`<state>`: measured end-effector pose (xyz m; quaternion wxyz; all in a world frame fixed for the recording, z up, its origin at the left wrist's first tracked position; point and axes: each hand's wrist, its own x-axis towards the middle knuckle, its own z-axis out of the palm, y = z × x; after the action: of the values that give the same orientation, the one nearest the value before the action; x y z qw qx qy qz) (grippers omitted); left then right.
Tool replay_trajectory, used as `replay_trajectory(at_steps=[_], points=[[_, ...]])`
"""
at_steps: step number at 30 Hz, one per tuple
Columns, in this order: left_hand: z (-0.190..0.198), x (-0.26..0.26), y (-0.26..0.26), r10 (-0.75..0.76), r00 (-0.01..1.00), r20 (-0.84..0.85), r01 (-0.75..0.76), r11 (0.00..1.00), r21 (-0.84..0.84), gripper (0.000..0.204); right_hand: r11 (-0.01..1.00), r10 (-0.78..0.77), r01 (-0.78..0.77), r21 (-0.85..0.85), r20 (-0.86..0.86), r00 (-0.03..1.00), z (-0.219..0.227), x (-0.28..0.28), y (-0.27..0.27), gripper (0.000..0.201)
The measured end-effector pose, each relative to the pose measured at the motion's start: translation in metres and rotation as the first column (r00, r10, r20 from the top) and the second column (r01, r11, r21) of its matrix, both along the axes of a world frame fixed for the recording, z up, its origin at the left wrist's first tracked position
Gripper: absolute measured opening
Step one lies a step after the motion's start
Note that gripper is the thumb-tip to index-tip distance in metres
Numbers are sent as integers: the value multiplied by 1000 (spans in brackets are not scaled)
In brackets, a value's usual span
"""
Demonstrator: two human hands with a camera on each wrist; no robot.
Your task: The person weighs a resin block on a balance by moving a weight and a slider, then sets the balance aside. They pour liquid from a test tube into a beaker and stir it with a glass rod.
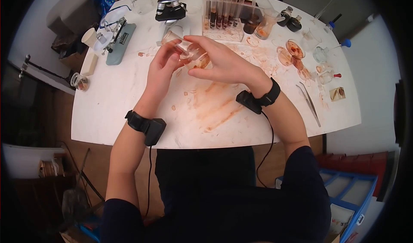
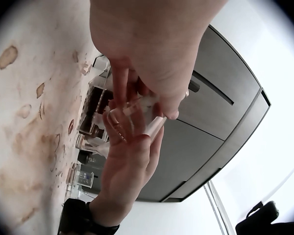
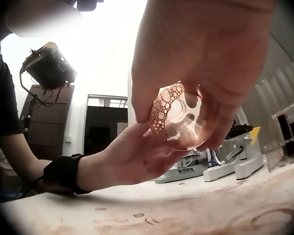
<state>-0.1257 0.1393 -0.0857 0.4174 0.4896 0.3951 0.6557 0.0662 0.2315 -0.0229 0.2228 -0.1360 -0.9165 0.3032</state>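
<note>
Over the middle of the table, both hands hold clear glassware in front of me. My right hand (image 1: 226,64) grips a clear glass vessel (image 3: 179,117) by its side; its round base faces the right wrist camera, with brownish bubbly foam along one edge. On the other side, my left hand (image 1: 161,71) has thumb and fingers curled round the clear glass close to the right hand's fingers. A tilted, wide clear rim shows past the left fingertips in the head view. I cannot tell whether the two hands hold one piece or two.
Behind the hands stand a microscope (image 1: 170,9) and a rack of test tubes (image 1: 223,32) with dark liquid. A balance (image 1: 120,45) is at left, tweezers (image 1: 309,104) at right. A stained petri dish (image 1: 295,48), a flask (image 1: 267,26) and dark bottles (image 1: 294,24) sit at back right.
</note>
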Motion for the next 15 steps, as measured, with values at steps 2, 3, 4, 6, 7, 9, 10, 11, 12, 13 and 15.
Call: replay_trajectory(at_steps=[2, 3, 4, 6, 7, 9, 10, 11, 12, 13, 15], points=[[-3, 1, 1, -34, 999, -22, 35, 997, 70, 59, 997, -54, 52, -54, -41, 998, 9, 8, 7, 80], [-3, 2, 1, -39, 998, -45, 42, 997, 67, 59, 994, -81, 76, -83, -63, 995, 13, 12, 11, 78], [-3, 2, 1, -42, 997, -69, 46, 997, 64, 60, 980, -151, 131, -151, -132, 980, 17, 18, 17, 79], [-2, 3, 0, -40, 992, -121, 46, 998, 50, 60, 934, -285, 206, -293, -258, 923, 24, 33, 42, 82], [-2, 4, -1, -38, 988, -149, 43, 998, 34, 59, 933, -331, 269, -241, -273, 903, 30, 42, 61, 81], [-5, 5, 2, -45, 981, -191, 50, 999, 19, 55, 898, -440, 409, -163, -290, 850, 48, 56, 98, 80], [-7, 5, 2, -50, 979, -199, 53, 999, 10, 55, 863, -503, 486, -137, -293, 813, 59, 62, 114, 79], [-7, 6, 3, -54, 977, -207, 55, 998, 1, 55, 839, -533, 541, -51, -273, 801, 62, 71, 144, 77], [-8, 7, 3, -57, 975, -216, 57, 998, -6, 54, 808, -562, 589, 36, -257, 786, 65, 81, 175, 75], [-9, 8, 3, -52, 974, -221, 51, 999, -12, 54, 792, -593, 610, 31, -195, 781, 72, 90, 198, 74], [-9, 7, 4, -40, 972, -233, 35, 999, -22, 53, 761, -645, 648, 24, -72, 760, 85, 103, 236, 73]])
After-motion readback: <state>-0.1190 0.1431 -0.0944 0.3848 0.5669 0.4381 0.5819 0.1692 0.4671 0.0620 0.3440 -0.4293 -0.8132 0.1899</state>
